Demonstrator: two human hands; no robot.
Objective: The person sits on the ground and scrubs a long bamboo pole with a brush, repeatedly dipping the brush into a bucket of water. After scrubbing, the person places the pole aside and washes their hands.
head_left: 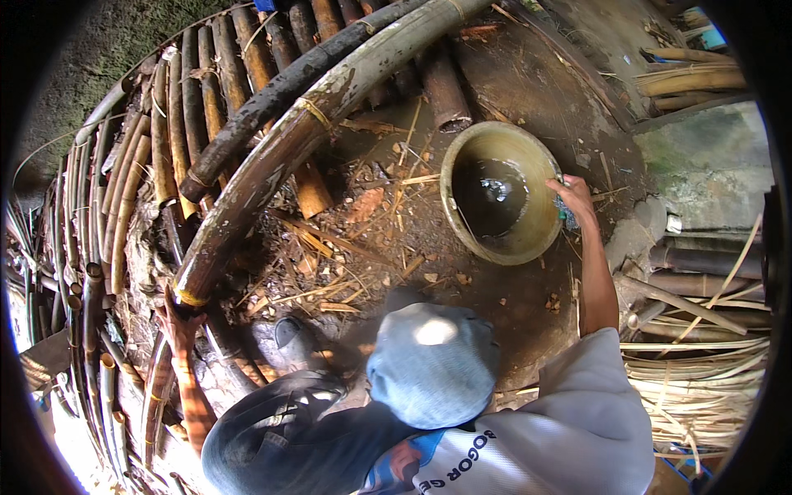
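In the head view, the person's right hand (573, 200) reaches out to about two o'clock from the cap and closes on the right rim of a round, yellowish-green basin (502, 191) that sits on the muddy ground (528, 305); something small and bluish shows under the fingers at the rim, too small to tell what it is. The basin holds dark water (488, 196) with a bright glint near the middle. The left hand (179, 320) is well apart from the basin, at about nine o'clock, pressed with curled fingers against the lower end of a thick, pale, curved bamboo pole (272, 169); whether it fully grips the pole cannot be told. That pole arcs up toward twelve o'clock, with a darker curved pole (272, 99) just beside it on the outer side. Between the two hands the ground is littered with dry splinters and leaf scraps (363, 247). Rows of brown bamboo lengths (206, 82) lie beyond the curved poles from nine to twelve o'clock. At four o'clock lies a heap of thin pale bamboo strips (701, 388), with more poles above it. A grey-blue cap (433, 363) and a grey shirt (577, 429) fill the lower centre.
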